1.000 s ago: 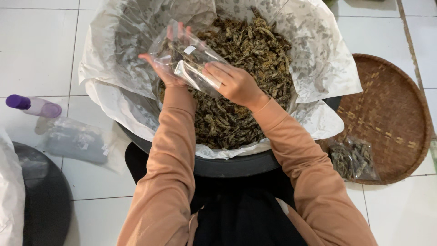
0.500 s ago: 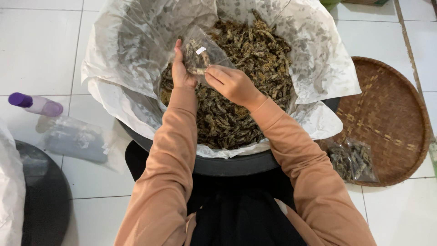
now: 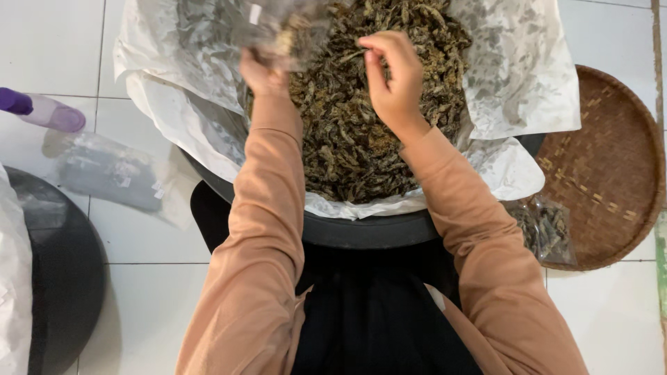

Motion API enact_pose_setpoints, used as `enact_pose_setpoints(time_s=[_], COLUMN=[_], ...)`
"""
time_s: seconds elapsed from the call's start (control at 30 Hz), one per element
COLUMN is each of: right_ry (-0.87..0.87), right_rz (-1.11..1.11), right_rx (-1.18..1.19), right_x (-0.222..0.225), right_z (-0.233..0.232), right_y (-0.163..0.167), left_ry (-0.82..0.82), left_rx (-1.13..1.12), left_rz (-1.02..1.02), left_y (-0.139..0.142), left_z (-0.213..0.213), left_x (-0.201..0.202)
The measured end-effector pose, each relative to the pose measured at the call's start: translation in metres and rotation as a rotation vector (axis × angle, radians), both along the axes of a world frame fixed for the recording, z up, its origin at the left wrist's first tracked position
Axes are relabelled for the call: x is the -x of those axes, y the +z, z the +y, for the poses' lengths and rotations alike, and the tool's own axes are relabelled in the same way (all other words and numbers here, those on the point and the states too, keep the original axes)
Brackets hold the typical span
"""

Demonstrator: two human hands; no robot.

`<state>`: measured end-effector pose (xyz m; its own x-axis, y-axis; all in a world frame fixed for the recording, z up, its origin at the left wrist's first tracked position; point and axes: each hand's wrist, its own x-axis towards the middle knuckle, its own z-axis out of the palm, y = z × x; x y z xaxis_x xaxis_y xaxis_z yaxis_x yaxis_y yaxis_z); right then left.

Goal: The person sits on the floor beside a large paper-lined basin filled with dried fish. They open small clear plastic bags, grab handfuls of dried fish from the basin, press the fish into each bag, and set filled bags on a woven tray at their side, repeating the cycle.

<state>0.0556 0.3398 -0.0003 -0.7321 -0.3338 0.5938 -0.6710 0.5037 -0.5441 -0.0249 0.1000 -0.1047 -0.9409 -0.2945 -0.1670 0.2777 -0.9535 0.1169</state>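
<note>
A black basin lined with white paper holds a heap of dark dried pieces. My left hand is raised over the heap's left side and grips a clear plastic bag with some dried pieces inside. My right hand hovers over the heap's middle, thumb and fingers pinched together on a small dried piece. Both arms wear peach sleeves.
A round woven tray lies right of the basin, with a filled clear bag at its near edge. On the white tiles at left lie flat clear bags, a purple-capped bottle, and a black basin.
Both hands rose and drew apart. The left hand lifted the bag up and left; the right hand let go of the bag and now pinches a dried piece over the heap.
</note>
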Motion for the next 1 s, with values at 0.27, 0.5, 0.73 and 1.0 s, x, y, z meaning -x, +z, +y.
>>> enact_pose_setpoints(time_s=[0.27, 0.5, 0.73, 1.0], right_ry=[0.323, 0.373, 0.357, 0.269], right_rz=[-0.432, -0.546, -0.516, -0.272], right_rx=[-0.932, -1.416, -1.530, -1.556], right_x=[-0.002, 0.027, 0.032, 0.012], right_z=[-0.059, -0.117, -0.115, -0.074], right_y=[-0.060, -0.053, -0.047, -0.071], left_ry=[-0.124, -0.082, -0.009, -0.031], left_rx=[-0.501, -0.440, -0.337, -0.338], left_rz=[0.298, 0.234, 0.161, 0.205], left_y=[0.045, 0.042, 0.018, 0.020], left_z=[-0.018, -0.018, -0.021, -0.014], left_x=[-0.015, -0.005, 0.006, 0.007])
